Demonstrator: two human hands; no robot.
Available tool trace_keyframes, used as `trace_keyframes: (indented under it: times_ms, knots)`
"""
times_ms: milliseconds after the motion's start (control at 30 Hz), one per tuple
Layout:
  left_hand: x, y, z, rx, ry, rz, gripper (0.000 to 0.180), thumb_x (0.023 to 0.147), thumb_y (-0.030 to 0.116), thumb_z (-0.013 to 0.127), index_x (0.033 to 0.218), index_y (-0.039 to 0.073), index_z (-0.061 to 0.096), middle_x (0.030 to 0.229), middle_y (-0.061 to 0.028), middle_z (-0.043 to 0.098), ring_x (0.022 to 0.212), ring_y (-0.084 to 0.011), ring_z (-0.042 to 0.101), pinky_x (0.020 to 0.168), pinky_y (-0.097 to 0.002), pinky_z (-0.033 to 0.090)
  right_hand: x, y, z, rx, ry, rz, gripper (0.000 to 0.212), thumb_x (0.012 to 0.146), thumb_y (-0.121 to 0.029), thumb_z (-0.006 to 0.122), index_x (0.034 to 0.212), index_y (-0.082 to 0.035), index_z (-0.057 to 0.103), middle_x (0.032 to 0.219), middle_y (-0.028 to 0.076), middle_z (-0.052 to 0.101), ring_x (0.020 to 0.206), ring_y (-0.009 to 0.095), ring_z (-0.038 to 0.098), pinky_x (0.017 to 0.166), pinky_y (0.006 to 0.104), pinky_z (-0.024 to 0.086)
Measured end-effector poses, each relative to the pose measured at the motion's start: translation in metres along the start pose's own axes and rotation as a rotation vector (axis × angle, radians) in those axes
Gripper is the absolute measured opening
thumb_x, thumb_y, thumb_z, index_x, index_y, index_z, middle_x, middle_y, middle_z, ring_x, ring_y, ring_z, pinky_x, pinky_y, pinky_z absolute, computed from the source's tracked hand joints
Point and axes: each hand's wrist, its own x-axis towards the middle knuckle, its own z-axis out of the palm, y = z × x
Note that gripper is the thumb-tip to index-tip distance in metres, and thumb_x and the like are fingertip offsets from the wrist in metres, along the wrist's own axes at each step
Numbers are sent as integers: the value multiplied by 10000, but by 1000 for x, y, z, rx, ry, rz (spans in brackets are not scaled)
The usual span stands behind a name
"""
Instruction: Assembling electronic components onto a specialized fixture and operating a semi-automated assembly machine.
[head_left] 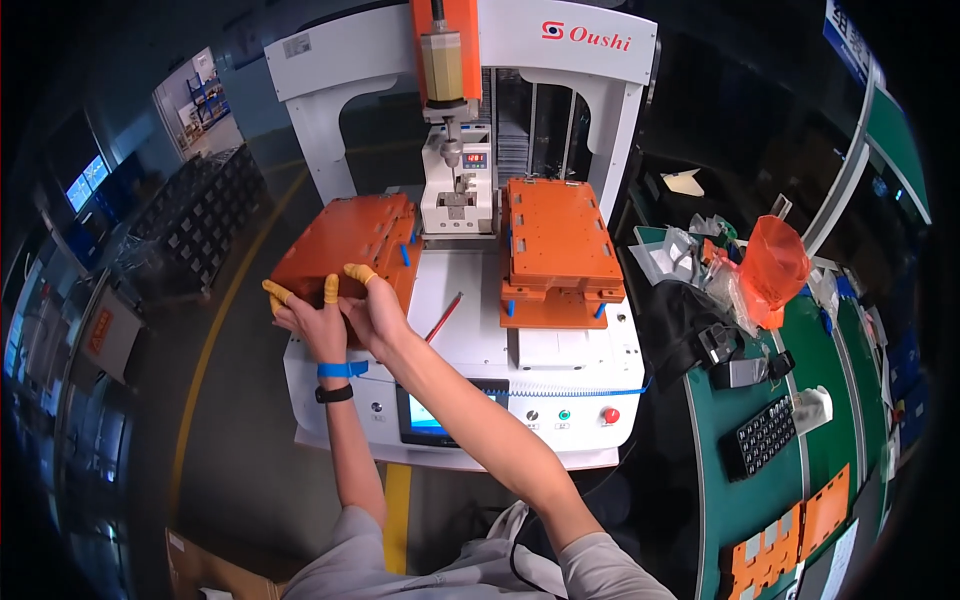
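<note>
An orange hinged fixture (345, 235) sits on the left side of a white machine's bed. At its front edge are both my hands, with yellow finger cots on several fingertips. My left hand (318, 328) grips the front left part of the fixture's lid; a blue wrist strap (342, 369) and a black band circle that wrist. Just beside it, my right hand (378, 315) holds the same edge, one yellow-tipped finger on the top and the other fingers mostly hidden. A second orange fixture (563, 235), closed, stands to the right with blue pegs at its front.
Between the fixtures, a screw-feeding unit (458, 190) stands below a vertical screwdriver head (440, 70). A red pen-like tool (444, 317) lies on the bed. A screen (425, 418) and red stop button (610, 415) line the front. Right, a green bench (745, 510) carries a black tray (763, 437) and bags.
</note>
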Motion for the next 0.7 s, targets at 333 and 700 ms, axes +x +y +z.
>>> trace_keyframes:
  times_ms: [333,700]
  knots:
    - [22,4,1,-53,144,89,1111,864,629,698,1562,-76,199,1369,-304,386,1269,-446,356,1121,-567,265,-78,-34,34,-309,81,-124,637,973,-87,397,1545,12,136,1469,252,408,1381,324,464,1141,396,436]
    - [-12,-24,9,45,1,-11,1145,879,784,511,1618,36,59,1654,-301,7,1525,-481,-106,1175,-692,9,-119,-78,-3,-289,46,-176,550,1001,-128,357,1513,19,217,1423,223,439,1235,301,599,1055,383,500]
